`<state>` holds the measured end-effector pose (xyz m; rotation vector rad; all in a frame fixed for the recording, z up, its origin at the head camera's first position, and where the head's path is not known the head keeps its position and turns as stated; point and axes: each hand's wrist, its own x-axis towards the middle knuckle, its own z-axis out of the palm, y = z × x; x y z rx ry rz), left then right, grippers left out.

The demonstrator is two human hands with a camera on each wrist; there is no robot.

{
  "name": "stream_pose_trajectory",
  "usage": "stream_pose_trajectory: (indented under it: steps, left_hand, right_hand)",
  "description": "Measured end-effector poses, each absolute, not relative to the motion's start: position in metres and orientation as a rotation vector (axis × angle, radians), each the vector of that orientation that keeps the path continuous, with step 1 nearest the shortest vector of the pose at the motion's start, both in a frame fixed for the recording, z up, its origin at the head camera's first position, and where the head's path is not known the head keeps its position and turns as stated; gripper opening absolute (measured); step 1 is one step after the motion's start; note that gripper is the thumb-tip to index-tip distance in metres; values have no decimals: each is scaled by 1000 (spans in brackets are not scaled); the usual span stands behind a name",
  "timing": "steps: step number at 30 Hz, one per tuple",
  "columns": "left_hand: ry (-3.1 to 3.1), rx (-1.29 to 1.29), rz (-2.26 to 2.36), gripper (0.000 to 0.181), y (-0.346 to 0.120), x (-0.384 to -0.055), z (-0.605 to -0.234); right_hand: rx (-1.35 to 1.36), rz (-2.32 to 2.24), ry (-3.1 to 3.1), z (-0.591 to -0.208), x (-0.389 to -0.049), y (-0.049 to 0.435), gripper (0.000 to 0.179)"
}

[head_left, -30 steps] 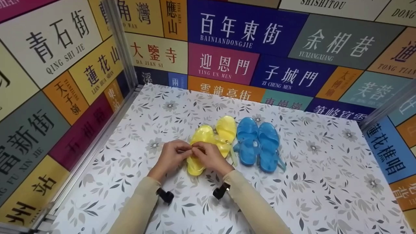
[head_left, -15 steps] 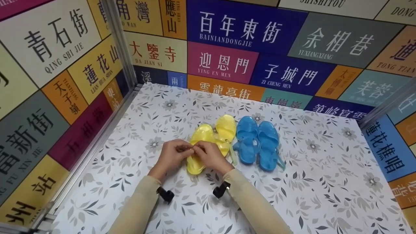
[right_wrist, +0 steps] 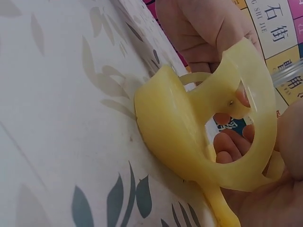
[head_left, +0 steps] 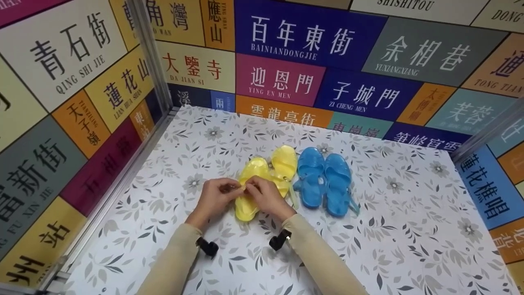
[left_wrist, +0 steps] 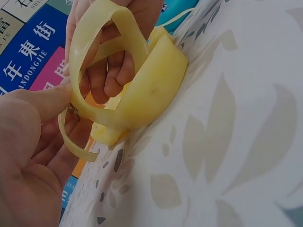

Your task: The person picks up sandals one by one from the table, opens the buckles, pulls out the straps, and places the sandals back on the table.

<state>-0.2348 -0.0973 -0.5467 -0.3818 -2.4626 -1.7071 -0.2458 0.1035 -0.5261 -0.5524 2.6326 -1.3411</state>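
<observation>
In the head view both hands meet over the left yellow jelly sandal (head_left: 246, 209), which lies flat with its toe away from the person. The left hand (head_left: 213, 200) pinches the sandal's ankle strap (left_wrist: 83, 42) between thumb and fingers, right at a small metal buckle (left_wrist: 73, 111). Past those fingers, the strap's loose end (left_wrist: 78, 150) curls downward. On the other side the right hand (head_left: 267, 197) pinches the strap too, its fingertips touching the left hand's. The strap stands up as a loop above the heel (right_wrist: 163, 118). Fingers partly hide the buckle.
A second yellow sandal (head_left: 284, 160) lies just right of the first, its strap trailing. Beside it sits a pair of blue sandals (head_left: 312, 163), side by side. A leaf-patterned cloth (head_left: 405, 246) covers the table, and sign-printed panels (head_left: 303, 37) wall it in.
Both hands stay at the same spot on the strap. Their fingers shift only slightly, the right fingertips rising a little. The sandals lie where they were.
</observation>
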Motion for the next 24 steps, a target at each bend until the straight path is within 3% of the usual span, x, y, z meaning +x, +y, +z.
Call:
stream_pose_trajectory:
  steps: [10, 24]
  left_hand:
    - [-2472, -474, -1718, 12, -96, -235, -543]
    - [-2456, -442, -1786, 11, -94, -234, -546]
  right_hand:
    - [-638, -1316, 2656, -520, -246, 103, 30]
    - [-664, -1348, 2711, -521, -245, 108, 15]
